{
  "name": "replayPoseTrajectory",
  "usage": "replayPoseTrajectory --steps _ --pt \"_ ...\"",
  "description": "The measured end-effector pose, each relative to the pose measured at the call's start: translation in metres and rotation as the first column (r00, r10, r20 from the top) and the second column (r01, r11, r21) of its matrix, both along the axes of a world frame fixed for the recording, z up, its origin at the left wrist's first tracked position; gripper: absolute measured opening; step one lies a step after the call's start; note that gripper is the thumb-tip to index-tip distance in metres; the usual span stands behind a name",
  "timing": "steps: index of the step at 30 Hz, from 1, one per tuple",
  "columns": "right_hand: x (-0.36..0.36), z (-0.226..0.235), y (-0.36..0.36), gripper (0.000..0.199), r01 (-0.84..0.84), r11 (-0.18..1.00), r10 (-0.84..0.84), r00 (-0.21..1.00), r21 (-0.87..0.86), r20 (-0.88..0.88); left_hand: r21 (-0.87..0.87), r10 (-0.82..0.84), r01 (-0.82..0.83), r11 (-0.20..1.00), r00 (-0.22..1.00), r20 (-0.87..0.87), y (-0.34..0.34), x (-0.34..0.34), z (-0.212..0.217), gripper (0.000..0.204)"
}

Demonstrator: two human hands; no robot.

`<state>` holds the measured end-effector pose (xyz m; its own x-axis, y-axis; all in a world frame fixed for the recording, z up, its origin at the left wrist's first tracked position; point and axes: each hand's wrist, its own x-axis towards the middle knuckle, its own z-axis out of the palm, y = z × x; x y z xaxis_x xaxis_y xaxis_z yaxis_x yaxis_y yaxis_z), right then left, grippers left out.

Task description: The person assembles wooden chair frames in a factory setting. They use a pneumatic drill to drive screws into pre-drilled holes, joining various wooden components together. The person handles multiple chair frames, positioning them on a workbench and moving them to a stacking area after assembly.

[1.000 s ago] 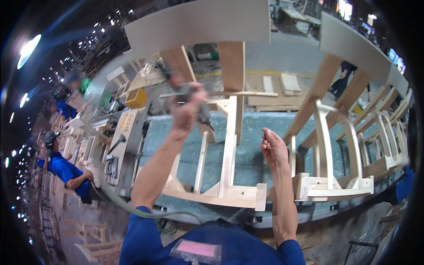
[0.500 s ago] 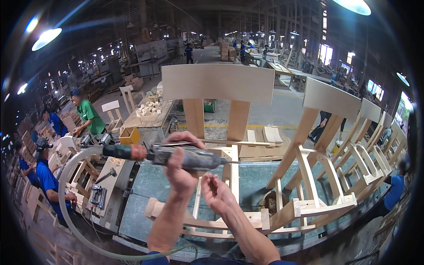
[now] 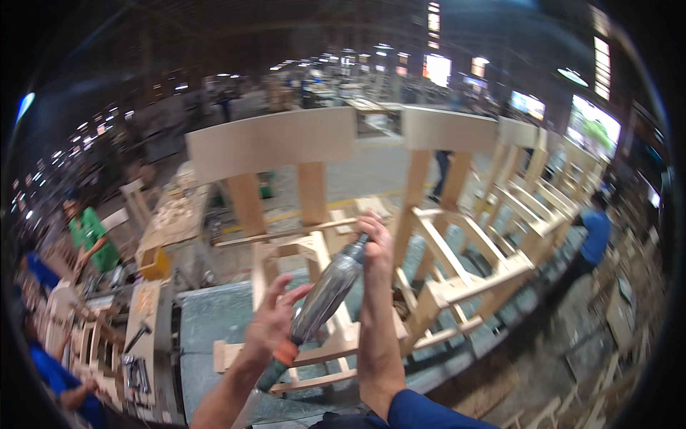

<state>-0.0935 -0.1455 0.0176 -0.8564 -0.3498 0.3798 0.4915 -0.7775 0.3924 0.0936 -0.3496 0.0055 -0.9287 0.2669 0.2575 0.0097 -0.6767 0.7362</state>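
A grey pneumatic screwdriver with an orange ring and an air hose at its lower end tilts up and to the right in front of me. My right hand is closed around its upper, bit end, so the bit itself is hidden. Beside the tool's lower body, my left hand has its fingers spread; whether it touches the tool I cannot tell. Just beyond the tool stands a pale wooden chair frame with a wide, curved backrest. To its right is another chair frame, seat rails and legs showing.
The chairs stand on a green-topped bench. More chair frames line up at the right, near a person in blue. On a side bench at left lie a hammer and a yellow box. Two other people work at far left.
My view has turned to the right. The screwdriver has swung from level to steeply tilted. My right hand has taken its front end, while my left hand's fingers have loosened from the body.
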Motion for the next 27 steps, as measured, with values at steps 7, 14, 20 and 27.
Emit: replayPoseTrajectory --steps 7,14,20,27 --pt "0.028 0.028 -0.025 0.020 0.177 0.939 -0.177 0.984 0.296 -0.027 -0.106 -0.100 0.085 0.991 0.985 -0.138 0.014 0.033 -0.016 0.094" --pt "0.050 0.049 -0.053 0.031 0.297 0.798 -0.326 0.945 0.524 -0.039 -0.007 -0.113 0.113 0.994 0.986 -0.126 0.003 0.021 -0.021 0.093" --pt "0.063 0.035 -0.030 0.030 0.450 0.382 -0.444 0.856 0.807 -0.266 -0.748 0.026 -0.097 0.656 0.994 -0.106 -0.025 0.036 0.005 0.054" --pt "0.056 0.017 -0.018 0.034 0.442 0.203 -0.451 0.834 0.874 -0.318 -0.884 -0.175 -0.429 0.187 0.871 -0.460 -0.011 0.031 0.036 0.040"
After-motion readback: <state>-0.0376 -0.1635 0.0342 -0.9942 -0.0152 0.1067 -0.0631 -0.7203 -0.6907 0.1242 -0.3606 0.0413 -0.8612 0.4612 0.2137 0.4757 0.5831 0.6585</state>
